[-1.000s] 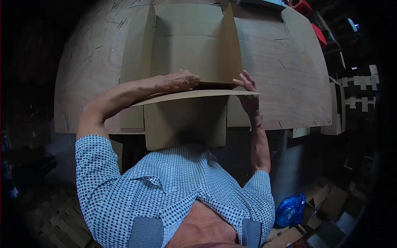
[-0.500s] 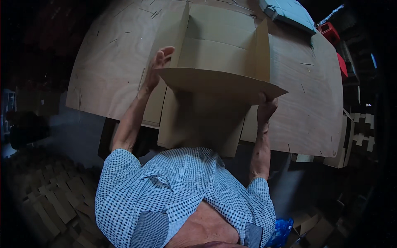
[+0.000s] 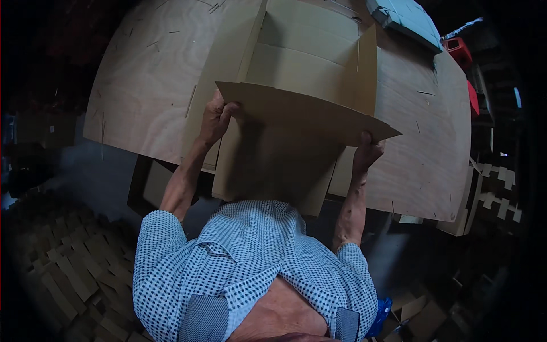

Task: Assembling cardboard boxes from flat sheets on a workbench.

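In front of me a brown cardboard box [image 3: 296, 71] lies partly folded, with walls standing up around its inside and a near flap hanging toward my body. Its near panel is raised, and I hold that panel at both ends. My left hand [image 3: 216, 119] grips the left end, thumb on the near face and fingers behind the edge. At the lower right end my right hand [image 3: 369, 151] pinches the same panel, thumb on the near side. The fingers behind the cardboard are partly hidden.
The box rests on a pale plywood table [image 3: 142, 97] with thin dark slivers scattered on it. A grey-white slab-like object [image 3: 404, 20] sits at the far right, near a red container [image 3: 457, 51]. Piled cardboard pieces [image 3: 74, 273] cover the floor at lower left.
My left hand has gone from open beside the box to gripping the panel's left end. The right hand keeps its hold. The panel's left end has risen slightly.
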